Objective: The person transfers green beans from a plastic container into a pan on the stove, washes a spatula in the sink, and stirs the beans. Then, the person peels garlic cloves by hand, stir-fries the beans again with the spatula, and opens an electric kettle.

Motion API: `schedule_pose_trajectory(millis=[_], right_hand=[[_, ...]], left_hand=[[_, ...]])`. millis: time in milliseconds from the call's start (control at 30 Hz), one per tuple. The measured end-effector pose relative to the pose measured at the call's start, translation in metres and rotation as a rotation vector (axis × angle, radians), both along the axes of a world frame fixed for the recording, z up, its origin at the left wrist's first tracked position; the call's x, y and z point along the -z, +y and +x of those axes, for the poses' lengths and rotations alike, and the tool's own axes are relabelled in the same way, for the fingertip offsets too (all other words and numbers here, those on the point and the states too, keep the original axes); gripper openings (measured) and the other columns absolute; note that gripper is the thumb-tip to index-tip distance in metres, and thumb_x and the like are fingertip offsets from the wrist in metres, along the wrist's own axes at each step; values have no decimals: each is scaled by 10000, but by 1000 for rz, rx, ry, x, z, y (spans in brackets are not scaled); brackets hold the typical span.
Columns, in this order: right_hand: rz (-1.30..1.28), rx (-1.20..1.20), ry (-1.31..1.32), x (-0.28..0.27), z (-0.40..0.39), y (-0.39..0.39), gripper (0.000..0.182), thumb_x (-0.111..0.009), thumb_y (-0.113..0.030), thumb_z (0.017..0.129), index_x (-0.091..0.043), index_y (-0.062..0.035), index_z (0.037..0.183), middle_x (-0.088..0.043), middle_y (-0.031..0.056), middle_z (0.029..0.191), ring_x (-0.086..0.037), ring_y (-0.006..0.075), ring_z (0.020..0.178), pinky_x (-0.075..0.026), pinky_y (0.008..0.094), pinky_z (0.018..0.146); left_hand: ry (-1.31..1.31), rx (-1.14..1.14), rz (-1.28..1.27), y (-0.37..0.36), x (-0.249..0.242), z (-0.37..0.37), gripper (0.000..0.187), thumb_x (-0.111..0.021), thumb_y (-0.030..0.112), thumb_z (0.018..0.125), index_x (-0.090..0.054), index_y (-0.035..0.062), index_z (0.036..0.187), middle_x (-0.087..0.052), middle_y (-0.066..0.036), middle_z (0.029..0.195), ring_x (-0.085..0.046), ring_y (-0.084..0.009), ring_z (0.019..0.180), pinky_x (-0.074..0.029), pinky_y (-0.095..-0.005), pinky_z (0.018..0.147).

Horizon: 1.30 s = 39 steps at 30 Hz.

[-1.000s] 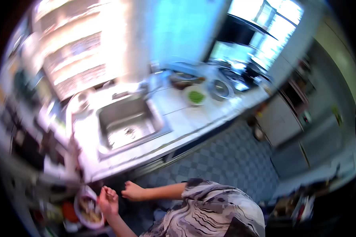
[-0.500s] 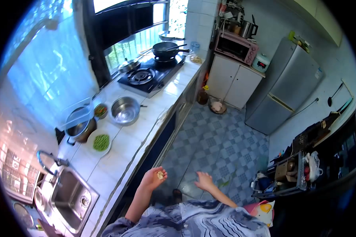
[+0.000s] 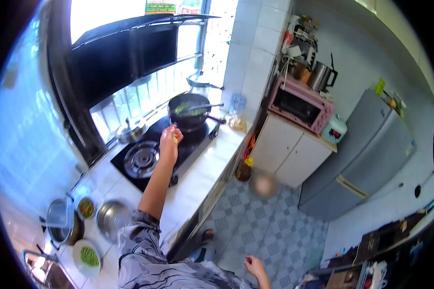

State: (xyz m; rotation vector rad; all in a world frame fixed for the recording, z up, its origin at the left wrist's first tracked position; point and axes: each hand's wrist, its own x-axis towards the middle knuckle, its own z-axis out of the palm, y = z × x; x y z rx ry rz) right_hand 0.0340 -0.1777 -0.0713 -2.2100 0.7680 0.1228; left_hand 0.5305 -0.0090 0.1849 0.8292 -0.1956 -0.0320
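My left hand (image 3: 169, 137) reaches out over the stove (image 3: 181, 144), its fingers curled round small pale pieces, like chopped garlic (image 3: 175, 139), mostly hidden in the palm. Just beyond it stands a dark wok (image 3: 175, 110) with some green food (image 3: 190, 111) inside. A spatula or ladle (image 3: 202, 106) rests across the wok, its handle pointing right. Low at my side, away from the counter, my right hand (image 3: 255, 266) holds nothing that I can see; its fingers are loosely bent and apart.
Left on the counter are a plate of chopped greens (image 3: 98, 269), a metal pot (image 3: 103, 222), a small bowl (image 3: 86, 208) and a lidded pot (image 3: 77, 231). A bottle (image 3: 244, 169) and a blurred basin (image 3: 264, 185) stand on the floor by the cabinet (image 3: 275, 144).
My view has moved nearer the stove. My left hand has gone from in front of me, palm up, to beside the wok, fingers now closed. Greens show in the wok.
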Motion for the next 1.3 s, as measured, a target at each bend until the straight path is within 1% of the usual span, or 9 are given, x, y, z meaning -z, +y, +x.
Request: schedule_pose_trajectory(millis=[133, 200, 300, 467, 633, 700, 767, 1033, 1300], right_hand=[[-65, -17, 69, -55, 115, -74, 298, -593, -210, 750, -580, -49, 1000, -633, 118, 848, -609, 229, 794, -469, 317, 701], [-39, 62, -57, -71, 167, -102, 279, -586, -201, 752, -586, -51, 987, -634, 116, 840, -610, 227, 782, -470, 314, 693], [-48, 48, -80, -87, 239, -146, 259, -586, -203, 755, -593, -51, 964, -636, 117, 803, -612, 233, 745, -471, 309, 672], [96, 80, -371, -138, 405, -210, 179, -557, -122, 789, -546, -32, 944, -562, 79, 661, -545, 139, 603, -433, 289, 561], [-500, -514, -959, -222, 637, -220, 557, -654, -176, 689, -418, -58, 1180, -498, 144, 973, -472, 315, 886, -387, 401, 764], [-530, -728, -757, -239, 708, -210, 570, -635, -163, 708, -394, -73, 1216, -507, 157, 976, -512, 331, 882, -419, 408, 751], [-503, -915, -313, -233, 758, -196, 513, -614, -167, 734, -408, -77, 1195, -531, 175, 957, -560, 335, 859, -457, 405, 716], [-917, -1516, -346, -333, 815, -235, 93, -536, -78, 722, -629, -78, 717, -629, 92, 693, -630, 228, 707, -489, 330, 598], [-1052, -1673, -200, -404, 819, -218, 105, -539, -62, 686, -643, -54, 693, -638, 114, 740, -627, 253, 735, -492, 325, 633]], left_hand=[[-107, -78, 211, -71, 7, 199, 233, -481, 261, 873, -476, 39, 941, -472, -1, 706, -480, -71, 633, -422, -197, 611], [218, 4, 562, -90, -4, 246, 453, -434, 413, 876, -457, 18, 1095, -542, -86, 921, -529, -146, 821, -427, -271, 743], [293, 113, 726, -110, 0, 288, 737, -341, 547, 856, -169, 27, 1349, -184, -187, 1394, -241, -253, 1259, -247, -420, 974], [66, -444, 1073, -104, 37, 334, 239, -502, 164, 768, -646, 90, 944, -656, -82, 726, -631, -174, 673, -479, -281, 640], [-89, -589, 1212, -89, 46, 321, 328, -580, 149, 662, -633, 75, 977, -650, -110, 826, -623, -199, 805, -470, -279, 753], [-441, -943, 1441, -92, 53, 315, 331, -575, 129, 664, -627, 68, 985, -634, -132, 898, -601, -231, 880, -448, -285, 815], [-149, -797, 1333, -106, 34, 283, 272, -528, 94, 746, -612, 52, 1002, -631, -140, 869, -606, -255, 836, -457, -294, 760], [231, -882, 771, -140, 64, 196, 176, -444, -12, 797, -594, -17, 889, -581, -31, 692, -523, -74, 614, -419, -194, 596], [622, -403, 272, -200, 86, 126, 223, -484, 220, 871, -573, 28, 942, -575, -20, 742, -539, -96, 671, -423, -211, 616]])
